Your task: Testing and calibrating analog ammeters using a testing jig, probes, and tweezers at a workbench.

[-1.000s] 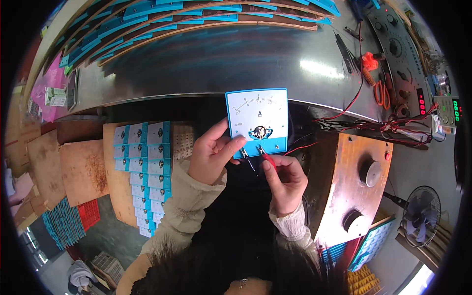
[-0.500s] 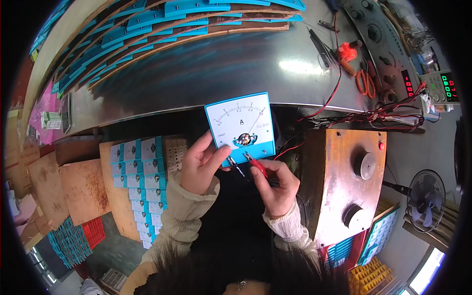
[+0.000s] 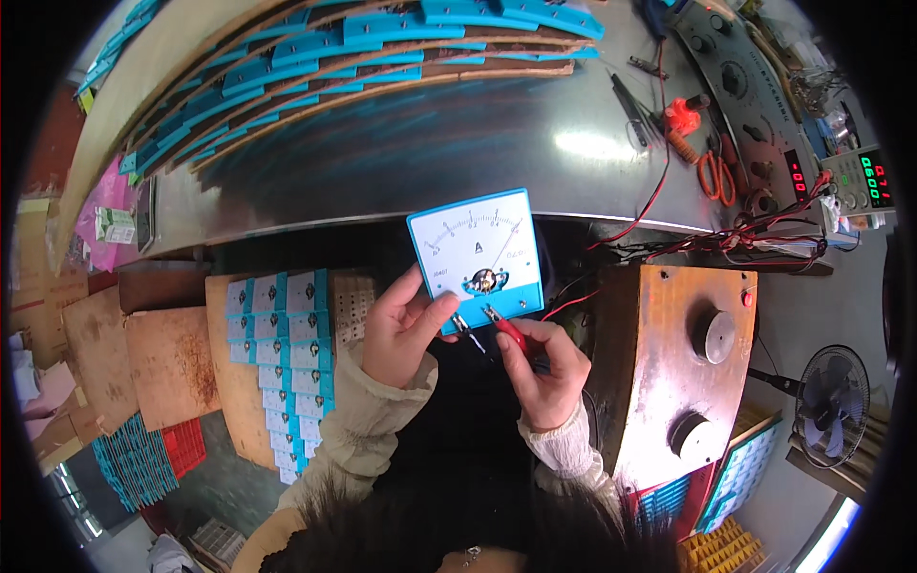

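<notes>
Fingers of the left hand (image 3: 399,329) curl around the lower left corner of a blue-framed panel meter (image 3: 475,258), thumb pressed on its front edge, holding it tilted above the dark lap. Just to the right, the right hand (image 3: 546,372) pinches a red clip lead (image 3: 506,329) between thumb and forefinger, its metal tip touching the meter's lower edge; whether the clip bites a terminal is too small to tell. A darker probe (image 3: 462,327) shows between the two hands, its far end hidden behind the left thumb. Beyond the meter lies a metal bench (image 3: 401,143) with stacked blue parts (image 3: 315,67), partly cut off by the rim. Right of the right hand stands a worn wooden box (image 3: 683,372) with two knobs. Left of the left hand, rows of meters (image 3: 287,353) lie on a board.
</notes>
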Demonstrator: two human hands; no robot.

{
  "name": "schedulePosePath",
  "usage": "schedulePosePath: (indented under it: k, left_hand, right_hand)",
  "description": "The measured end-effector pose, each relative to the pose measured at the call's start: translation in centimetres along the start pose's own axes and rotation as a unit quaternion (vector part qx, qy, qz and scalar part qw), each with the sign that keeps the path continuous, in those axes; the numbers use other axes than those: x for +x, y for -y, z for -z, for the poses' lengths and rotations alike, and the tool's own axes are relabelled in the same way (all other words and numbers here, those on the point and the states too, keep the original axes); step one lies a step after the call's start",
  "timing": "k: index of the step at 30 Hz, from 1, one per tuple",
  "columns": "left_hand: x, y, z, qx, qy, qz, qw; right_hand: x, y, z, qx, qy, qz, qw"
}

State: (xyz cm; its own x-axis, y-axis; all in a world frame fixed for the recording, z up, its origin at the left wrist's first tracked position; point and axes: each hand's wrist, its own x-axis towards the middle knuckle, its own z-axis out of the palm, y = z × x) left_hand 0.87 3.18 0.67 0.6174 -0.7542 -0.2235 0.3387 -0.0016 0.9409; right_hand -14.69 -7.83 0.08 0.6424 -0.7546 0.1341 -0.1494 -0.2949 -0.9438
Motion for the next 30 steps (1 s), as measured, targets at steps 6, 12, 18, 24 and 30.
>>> schedulePosePath:
  k: [6,12,18,24,30]
  left_hand:
    - [0.7,-0.5,-1.5,-0.002,0.014,0.002,1.000]
    - [1.1,0.9,-1.7,-0.059,-0.062,-0.071,0.994]
    - [-1.3,3.8,-1.8,0.051,-0.146,-0.106,0.982]
    - [-5.6,6.2,15.0,0.009,-0.546,-0.178,0.818]
    - [-18.6,15.9,38.9,0.201,-0.745,-0.030,0.635]
  right_hand:
    - [-0.1,0.1,1.1,-0.053,-0.006,0.008,0.999]
    - [-0.6,0.6,3.0,0.161,-0.112,0.008,0.981]
    - [-1.2,-0.2,-1.8,-0.045,0.021,0.005,0.999]
    - [-0.5,-2.8,-2.1,-0.109,0.135,-0.001,0.985]
    - [2.2,-6.9,1.1,-0.201,0.084,0.064,0.974]
